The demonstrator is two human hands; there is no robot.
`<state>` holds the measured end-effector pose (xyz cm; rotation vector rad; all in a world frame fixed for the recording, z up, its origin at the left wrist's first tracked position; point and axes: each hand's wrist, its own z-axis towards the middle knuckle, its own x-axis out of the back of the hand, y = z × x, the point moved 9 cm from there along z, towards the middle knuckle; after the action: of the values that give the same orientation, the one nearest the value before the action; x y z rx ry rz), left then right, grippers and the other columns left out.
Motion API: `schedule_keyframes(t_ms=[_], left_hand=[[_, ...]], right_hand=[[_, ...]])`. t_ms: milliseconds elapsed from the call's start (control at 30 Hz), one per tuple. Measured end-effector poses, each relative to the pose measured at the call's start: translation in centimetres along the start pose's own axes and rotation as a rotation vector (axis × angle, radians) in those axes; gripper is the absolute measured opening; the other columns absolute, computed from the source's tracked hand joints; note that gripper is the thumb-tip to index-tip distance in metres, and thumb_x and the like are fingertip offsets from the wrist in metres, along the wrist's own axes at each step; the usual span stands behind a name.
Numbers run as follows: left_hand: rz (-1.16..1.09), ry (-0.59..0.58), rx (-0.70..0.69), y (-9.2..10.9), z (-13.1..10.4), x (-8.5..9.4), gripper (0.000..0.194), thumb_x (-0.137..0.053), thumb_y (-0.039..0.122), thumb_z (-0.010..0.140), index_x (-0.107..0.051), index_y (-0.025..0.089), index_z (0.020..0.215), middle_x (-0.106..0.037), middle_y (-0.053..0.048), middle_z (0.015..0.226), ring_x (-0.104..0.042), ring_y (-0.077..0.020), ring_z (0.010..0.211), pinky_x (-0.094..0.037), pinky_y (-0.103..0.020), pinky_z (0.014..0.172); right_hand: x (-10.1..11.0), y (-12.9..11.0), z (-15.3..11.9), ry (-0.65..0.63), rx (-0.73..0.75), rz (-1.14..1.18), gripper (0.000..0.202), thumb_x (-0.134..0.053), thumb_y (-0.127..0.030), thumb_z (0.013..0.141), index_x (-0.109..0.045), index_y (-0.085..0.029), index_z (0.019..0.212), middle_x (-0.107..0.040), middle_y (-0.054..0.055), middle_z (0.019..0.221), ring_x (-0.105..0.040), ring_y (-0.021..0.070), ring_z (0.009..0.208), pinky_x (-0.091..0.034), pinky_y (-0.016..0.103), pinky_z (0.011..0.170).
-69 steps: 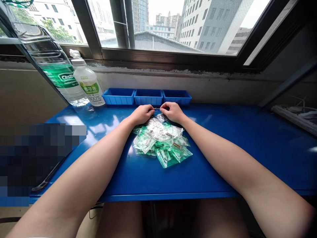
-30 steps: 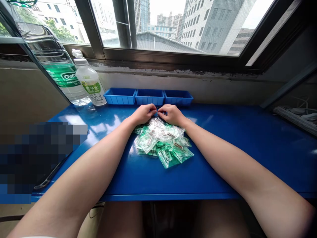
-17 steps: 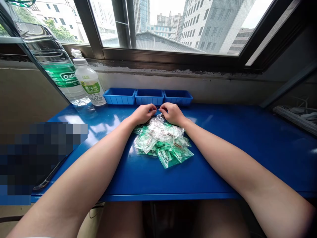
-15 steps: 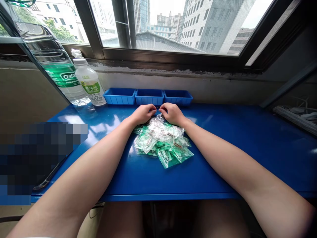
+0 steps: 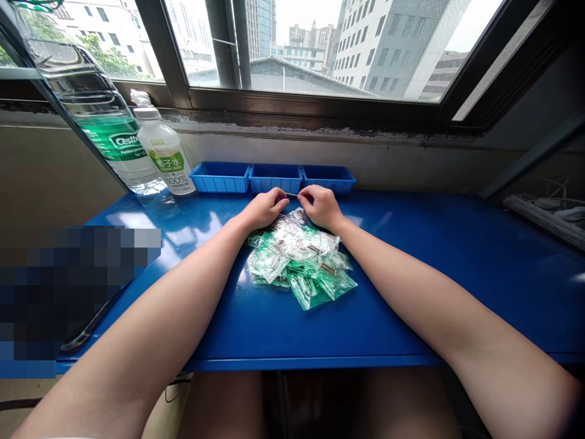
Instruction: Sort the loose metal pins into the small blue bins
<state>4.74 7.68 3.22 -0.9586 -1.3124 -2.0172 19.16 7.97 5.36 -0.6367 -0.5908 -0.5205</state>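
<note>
My left hand (image 5: 264, 209) and my right hand (image 5: 320, 206) face each other at the far end of a heap of small packets. The fingertips of both are pinched on the two ends of a thin, dark, rod-like piece (image 5: 293, 195), which is too small to name. Just below lies the heap of clear and green plastic packets (image 5: 315, 289), some with small metallic parts inside. The wrists lie beside the heap's upper edges.
Three blue bins (image 5: 222, 178) stand in a row behind my hands, against the wall. A large water bottle (image 5: 114, 131) and a smaller coconut water bottle (image 5: 165, 155) are at the back left of the blue table (image 5: 311, 341). A power strip (image 5: 548, 213) lies at right.
My right hand has shifted slightly up and to the right. The fingertips are a little farther apart, and more of the thin dark piece shows between them.
</note>
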Motion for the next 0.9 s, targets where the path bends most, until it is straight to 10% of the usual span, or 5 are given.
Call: schedule_keyframes(t_ms=[467,900], left_hand=[[0.033,-0.056,0.014,-0.1,0.0,-0.3,0.043,-0.051,0.041,0.094,-0.056,0.017,0.128,-0.071,-0.008,0.099,-0.066,-0.0226,0.088,-0.048,-0.031,0.077],[0.019,-0.057,-0.001,0.1,0.0,-0.3,0.037,-0.053,0.042,0.091,-0.066,0.017,0.115,-0.073,-0.008,0.099,-0.067,-0.0236,0.088,-0.050,-0.032,0.079]], right_hand=[[5.1,7.5,-1.1,0.415,-0.562,-0.071,0.020,-0.055,-0.034,0.087,-0.064,-0.019,0.077,-0.070,0.011,0.080,-0.063,0.0265,0.079,-0.049,0.039,0.078],[4.5,7.7,-0.8,0.366,-0.545,0.036,0.029,-0.058,-0.034,0.084,-0.075,-0.014,0.094,-0.075,0.011,0.085,-0.069,0.0258,0.082,-0.052,0.038,0.079]])
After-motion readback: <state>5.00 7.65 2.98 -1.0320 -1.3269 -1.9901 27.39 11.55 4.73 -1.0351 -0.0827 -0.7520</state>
